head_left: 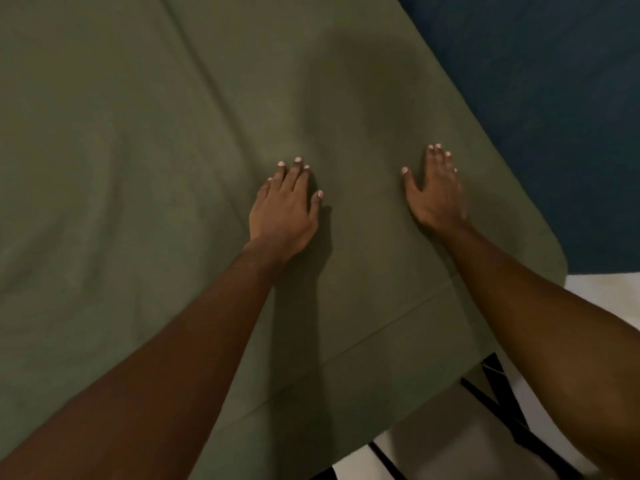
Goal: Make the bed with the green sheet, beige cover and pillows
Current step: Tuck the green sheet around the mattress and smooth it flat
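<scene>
Pressing: both hands lie palm down on the green sheet (121, 168), well apart from each other, with bare forearms reaching in from the lower edge of the view.
Left hand (282, 211): its fingers (294, 174) are straight and slightly fanned. The tips and palm rest on the cloth, and the thumb is spread out toward the other hand. It grips nothing.
Right hand (434, 192): it lies flat as well, with the fingers (437, 157) straight and close together. The thumb is stretched out to the left, and nothing is pinched or held.
Sheet: it is spread over the bed and fills most of the view. A long crease (207, 84) runs from the top down toward the left hand. A straight hem line (381, 334) crosses beneath the forearms, and below it the cloth hangs over the near edge.
Bed corner (554, 258): it is rounded and covered by the sheet, and sits just right of the right forearm.
Room: a dark blue surface (554, 98) lies beyond the bed's right edge, though I cannot tell whether it is wall or floor covering. A pale floor (606, 296) shows at the lower right. Black bars (502, 403) stand below the hanging cloth.
</scene>
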